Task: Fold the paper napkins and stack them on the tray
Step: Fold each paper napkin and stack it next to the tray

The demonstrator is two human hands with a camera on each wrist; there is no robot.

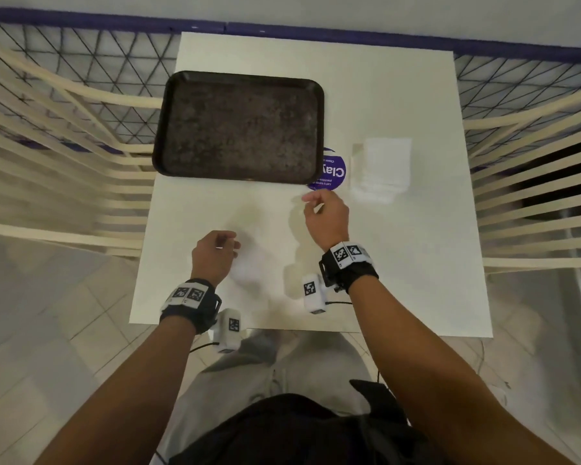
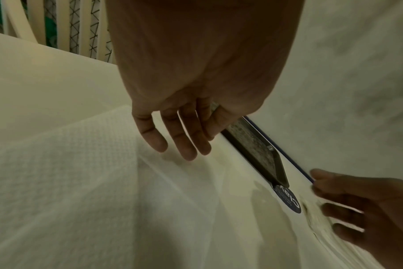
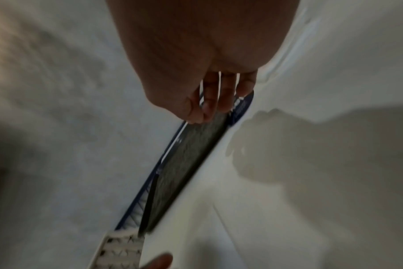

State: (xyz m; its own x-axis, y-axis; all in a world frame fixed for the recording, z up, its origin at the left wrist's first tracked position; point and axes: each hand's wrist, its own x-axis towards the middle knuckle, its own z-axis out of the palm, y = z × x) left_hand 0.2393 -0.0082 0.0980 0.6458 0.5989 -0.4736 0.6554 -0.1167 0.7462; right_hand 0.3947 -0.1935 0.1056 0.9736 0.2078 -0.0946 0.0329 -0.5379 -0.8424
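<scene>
Head view: napkin (image 1: 265, 236) between (blurred) hands.

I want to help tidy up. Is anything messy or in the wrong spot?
Only small things. The tray sits crooked and covers part of a blue sticker. The napkin stack beside it is slightly uneven at its near edge. Nothing looks spilled or torn.

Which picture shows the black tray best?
The head view: the whole tray shows from above on the white table, with nothing on it. The left wrist view shows only a slanted sliver of it beyond the left hand. The right wrist view shows a blurry edge-on strip behind the right hand.
</scene>
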